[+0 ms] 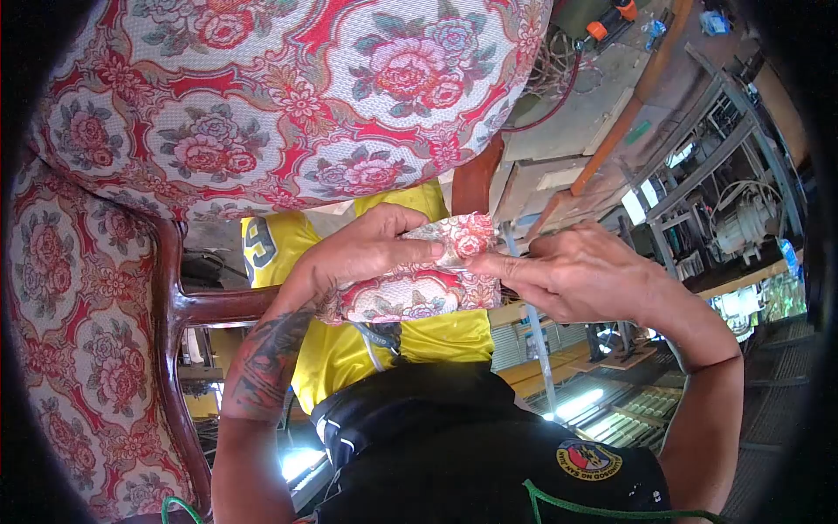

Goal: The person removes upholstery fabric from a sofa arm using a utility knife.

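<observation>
My left hand (375, 244) is closed on a small piece of floral upholstery fabric (470, 237), its thumb pressed on top. My right hand (580, 272) meets the same fabric from the other side, fingers curled and a fingertip pinching its edge. Whether anything else sits inside its curled fingers is hidden. Just below both hands lies a pad covered in matching floral fabric (410, 297), over yellow shorts (436, 339). Beyond it rises a large chair cushion (288, 96) in red, white and pink rose fabric.
To the left stand the chair's polished wooden frame (175, 297) and another floral panel (96, 349). An orange-and-black tool (607, 26) and a red hose (559, 109) lie at the upper right. A metal rack (733, 105) and a motor (746, 229) are on the right.
</observation>
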The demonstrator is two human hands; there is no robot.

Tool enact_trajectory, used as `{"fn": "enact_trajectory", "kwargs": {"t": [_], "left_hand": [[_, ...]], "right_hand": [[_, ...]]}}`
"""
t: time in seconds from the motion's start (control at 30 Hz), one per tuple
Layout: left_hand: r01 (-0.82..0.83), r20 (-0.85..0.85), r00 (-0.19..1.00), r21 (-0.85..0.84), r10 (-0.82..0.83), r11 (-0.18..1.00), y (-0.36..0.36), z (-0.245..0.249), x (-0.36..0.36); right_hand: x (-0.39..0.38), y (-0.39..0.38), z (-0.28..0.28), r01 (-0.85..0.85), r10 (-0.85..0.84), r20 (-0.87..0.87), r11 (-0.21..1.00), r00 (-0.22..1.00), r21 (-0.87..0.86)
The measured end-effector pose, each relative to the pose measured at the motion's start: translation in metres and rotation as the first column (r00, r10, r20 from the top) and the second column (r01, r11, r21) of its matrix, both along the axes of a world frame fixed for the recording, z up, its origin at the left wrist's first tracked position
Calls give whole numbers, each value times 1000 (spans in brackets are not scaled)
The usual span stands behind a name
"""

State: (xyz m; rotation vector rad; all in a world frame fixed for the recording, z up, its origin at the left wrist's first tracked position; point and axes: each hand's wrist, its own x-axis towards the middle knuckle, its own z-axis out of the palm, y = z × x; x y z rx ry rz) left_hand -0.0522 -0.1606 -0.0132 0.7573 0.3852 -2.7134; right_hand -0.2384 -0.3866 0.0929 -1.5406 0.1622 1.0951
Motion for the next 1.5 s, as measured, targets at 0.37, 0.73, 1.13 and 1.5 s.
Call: {"fn": "enact_trajectory", "kwargs": {"t": [0.37, 0.73, 1.13, 1.5], "left_hand": [[-12, -6, 1000, -32, 12, 999, 0, -2, 0], [-10, -12, 1000, -23, 9, 1000, 2, -3, -2], [14, 0, 1000, -72, -14, 997, 4, -6, -2], [-12, 0, 1000, -38, 12, 999, 4, -4, -2]], "right_hand": [[-4, -1, -3, 18, -17, 26, 1000, 1000, -18], [3, 0, -8, 13, -12, 58, 1000, 998, -9], [6, 0, -11, 15, -15, 67, 1000, 998, -2], [8, -1, -11, -12, 12, 40, 1000, 999, 2]]}}
